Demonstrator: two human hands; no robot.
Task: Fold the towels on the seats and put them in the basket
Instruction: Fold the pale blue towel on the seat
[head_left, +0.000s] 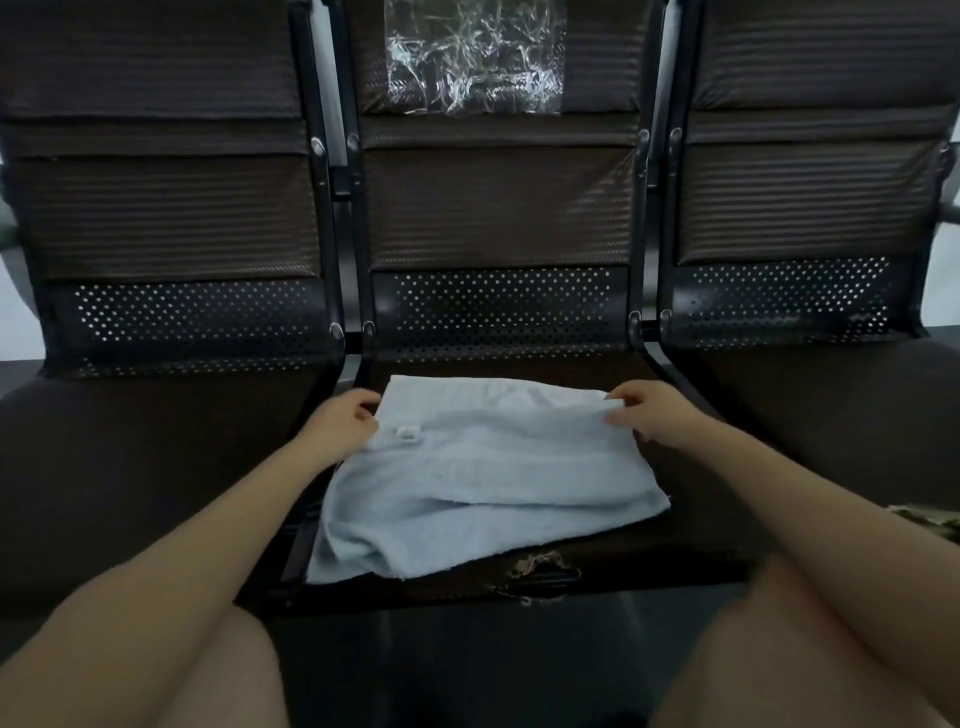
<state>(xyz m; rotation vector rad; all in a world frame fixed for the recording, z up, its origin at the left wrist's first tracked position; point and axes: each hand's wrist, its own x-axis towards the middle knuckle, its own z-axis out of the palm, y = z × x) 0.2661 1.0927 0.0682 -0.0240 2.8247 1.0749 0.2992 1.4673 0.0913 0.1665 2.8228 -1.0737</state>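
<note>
Here towel (483, 483) on middle seat (691, 530), hands pinching far corners.

Towel (483, 467): soft matt terry cloth. Seats (498, 208): dark woven padding, perforated glossy metal frame.

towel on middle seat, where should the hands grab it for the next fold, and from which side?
Probably the two far corners, from the outer sides. The towel lies flat on the middle seat, far edge straight. The left hand holds the far left corner and the right hand pinches the far right one, so that edge can be drawn toward the rumpled near edge.
</note>
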